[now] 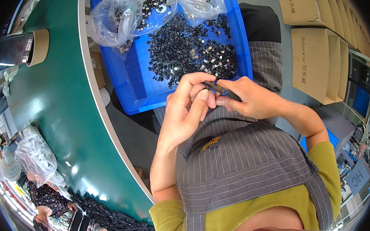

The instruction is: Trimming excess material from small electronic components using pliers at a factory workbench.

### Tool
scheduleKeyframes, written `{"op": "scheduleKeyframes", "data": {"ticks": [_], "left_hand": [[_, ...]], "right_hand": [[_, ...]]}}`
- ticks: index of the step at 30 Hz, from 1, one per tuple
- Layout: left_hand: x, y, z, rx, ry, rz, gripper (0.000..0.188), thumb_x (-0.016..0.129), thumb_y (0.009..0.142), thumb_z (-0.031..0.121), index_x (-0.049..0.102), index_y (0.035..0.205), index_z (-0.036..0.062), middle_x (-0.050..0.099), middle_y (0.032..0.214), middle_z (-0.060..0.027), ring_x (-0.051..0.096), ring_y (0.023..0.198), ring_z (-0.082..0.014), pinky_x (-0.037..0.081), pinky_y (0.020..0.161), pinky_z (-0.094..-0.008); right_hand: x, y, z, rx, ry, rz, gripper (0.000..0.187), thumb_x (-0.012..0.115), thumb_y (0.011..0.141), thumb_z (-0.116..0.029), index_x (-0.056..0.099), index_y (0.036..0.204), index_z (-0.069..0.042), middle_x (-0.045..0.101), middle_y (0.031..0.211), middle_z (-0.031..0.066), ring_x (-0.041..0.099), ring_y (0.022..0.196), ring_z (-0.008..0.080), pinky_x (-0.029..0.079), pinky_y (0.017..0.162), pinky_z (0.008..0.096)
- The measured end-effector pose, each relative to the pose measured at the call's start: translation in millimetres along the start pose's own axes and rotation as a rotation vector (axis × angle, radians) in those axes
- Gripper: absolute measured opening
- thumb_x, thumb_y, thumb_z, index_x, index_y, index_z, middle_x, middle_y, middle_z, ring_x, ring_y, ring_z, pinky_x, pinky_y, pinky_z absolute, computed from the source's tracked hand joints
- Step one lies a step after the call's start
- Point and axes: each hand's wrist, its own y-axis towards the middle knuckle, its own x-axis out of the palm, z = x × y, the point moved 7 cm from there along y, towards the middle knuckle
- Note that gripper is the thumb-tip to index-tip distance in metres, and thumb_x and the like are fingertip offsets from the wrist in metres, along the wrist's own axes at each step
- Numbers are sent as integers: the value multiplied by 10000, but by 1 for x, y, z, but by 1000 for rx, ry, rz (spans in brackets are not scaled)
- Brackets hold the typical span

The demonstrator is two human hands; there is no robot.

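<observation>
As both hands (181,113) (253,98) hold a dark object (214,87), blue bin (135,82).

A green worktable (71,119) is seen curving along the left, where a brown-rimmed roll (42,47) is set near the far end. A crumpled clear plastic bag (35,154) is left on its outer edge; black cables (115,219) are heaped at the near end. Open cardboard boxes (311,63) are lined up at right, beside what appears to be a blue-lit screen (361,102), blurred at the rim.
</observation>
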Motion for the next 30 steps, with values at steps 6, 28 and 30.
{"op": "scheduleKeyframes", "data": {"ticks": [6, 28, 30], "left_hand": [[-13, -16, 2, 201, -237, 109, 307, 522, 948, 121, 369, 1190, 12, 644, 802, -170, 483, 494, -100, 399, 479, -188], [-12, -14, -3, 209, -325, 235, 95, 557, 907, 36, 477, 959, 27, 597, 797, -128, 452, 471, -94, 378, 445, -203], [-11, -13, -3, 203, -323, 228, 94, 561, 907, 40, 480, 955, 28, 597, 792, -128, 449, 468, -92, 376, 442, -202]], "right_hand": [[9, -4, -9, -4, 174, -133, 227, 537, 927, -184, 497, 1045, 6, 614, 742, 185, 622, 703, 351, 454, 618, 430], [5, -8, -19, -48, -57, 2, 201, 577, 896, -153, 522, 1012, 2, 610, 853, 170, 600, 793, 359, 464, 668, 408], [4, -8, -19, -55, -36, -2, 205, 575, 897, -157, 522, 1013, 2, 608, 856, 169, 597, 794, 362, 462, 667, 409]]}}
